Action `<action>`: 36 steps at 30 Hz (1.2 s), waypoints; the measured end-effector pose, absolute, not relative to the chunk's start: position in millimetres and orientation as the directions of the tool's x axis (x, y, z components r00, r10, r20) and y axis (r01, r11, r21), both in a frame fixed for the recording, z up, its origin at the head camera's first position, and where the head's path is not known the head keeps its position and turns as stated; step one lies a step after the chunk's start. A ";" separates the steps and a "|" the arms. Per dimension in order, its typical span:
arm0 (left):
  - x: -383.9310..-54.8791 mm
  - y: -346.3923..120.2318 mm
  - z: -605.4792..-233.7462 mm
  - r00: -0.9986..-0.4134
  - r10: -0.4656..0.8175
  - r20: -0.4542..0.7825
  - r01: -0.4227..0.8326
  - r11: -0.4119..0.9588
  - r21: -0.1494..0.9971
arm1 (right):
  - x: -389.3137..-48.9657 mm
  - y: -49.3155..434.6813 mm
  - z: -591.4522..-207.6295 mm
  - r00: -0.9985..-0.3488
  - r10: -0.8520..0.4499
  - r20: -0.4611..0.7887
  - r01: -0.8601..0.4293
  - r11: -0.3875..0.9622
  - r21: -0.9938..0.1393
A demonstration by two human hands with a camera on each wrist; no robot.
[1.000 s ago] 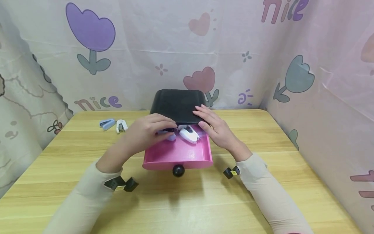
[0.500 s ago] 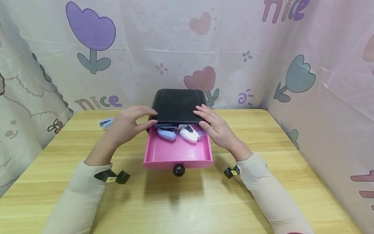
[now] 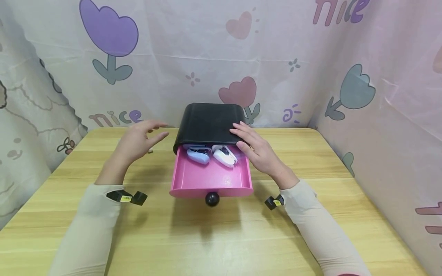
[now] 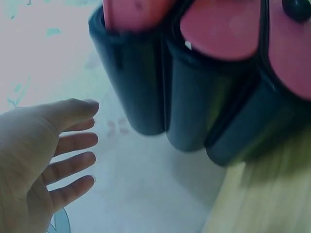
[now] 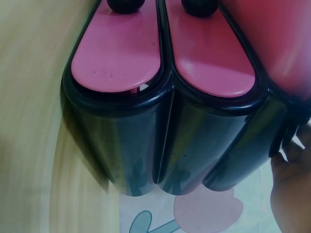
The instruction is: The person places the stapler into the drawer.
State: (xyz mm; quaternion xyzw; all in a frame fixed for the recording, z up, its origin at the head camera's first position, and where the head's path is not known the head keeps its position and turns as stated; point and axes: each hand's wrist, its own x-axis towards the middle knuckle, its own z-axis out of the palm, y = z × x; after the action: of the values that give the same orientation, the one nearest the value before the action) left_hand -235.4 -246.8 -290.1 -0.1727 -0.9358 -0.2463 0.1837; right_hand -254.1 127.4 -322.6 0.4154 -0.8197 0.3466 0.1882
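A black drawer unit (image 3: 210,122) stands on the table, its top pink drawer (image 3: 208,178) pulled out by a black knob (image 3: 212,199). At the drawer's back lie a light-blue mini stapler (image 3: 198,156) and a white mini stapler (image 3: 224,156); a bluish thing behind them is partly under the top edge. My right hand (image 3: 257,151) rests on the unit's top right front corner, fingers extended. Left of the unit, my left hand (image 3: 134,140) hovers with fingers apart, holding nothing. In the left wrist view that hand (image 4: 39,155) is beside the unit, not touching it.
Two lower pink drawers are shut, such as the bottom one (image 5: 119,53) in the right wrist view. A small white bit (image 3: 150,150) shows on the wooden table (image 3: 214,245) beside my left hand. A printed curtain (image 3: 165,76) hangs behind.
My left hand has let go of the blue stapler in the drawer and withdrawn leftward, now covering most of the staplers on the table's left. My right hand has stayed on the unit.
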 end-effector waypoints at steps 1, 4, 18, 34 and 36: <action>-237.6 -249.9 -291.8 -0.884 0.221 0.413 0.396 0.823 0.408 | -254.2 127.5 -322.6 -0.585 -0.550 0.595 -0.810 0.415 -0.413; -243.6 -259.0 -297.4 -0.908 0.189 0.373 0.350 0.832 0.430 | -254.3 127.9 -322.5 -0.589 -0.551 0.592 -0.808 0.415 -0.418; -274.1 -291.4 -332.8 -0.961 0.131 0.244 0.231 0.863 0.448 | -253.0 128.3 -320.2 -0.588 -0.554 0.589 -0.809 0.412 -0.419; -283.6 -311.9 -369.8 -0.993 0.063 0.098 0.104 0.862 0.496 | -251.4 127.9 -319.5 -0.602 -0.555 0.575 -0.799 0.420 -0.431; -282.7 -313.3 -373.4 -0.996 0.048 0.081 0.083 0.852 0.517 | -250.9 128.1 -319.5 -0.602 -0.555 0.575 -0.799 0.419 -0.431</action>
State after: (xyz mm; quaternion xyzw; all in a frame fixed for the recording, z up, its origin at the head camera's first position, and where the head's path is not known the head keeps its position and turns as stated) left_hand -282.7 -313.3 -373.4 -0.0340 -0.9617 -0.2701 0.0328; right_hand -250.9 128.1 -319.5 0.4106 -0.8241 0.3488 0.1751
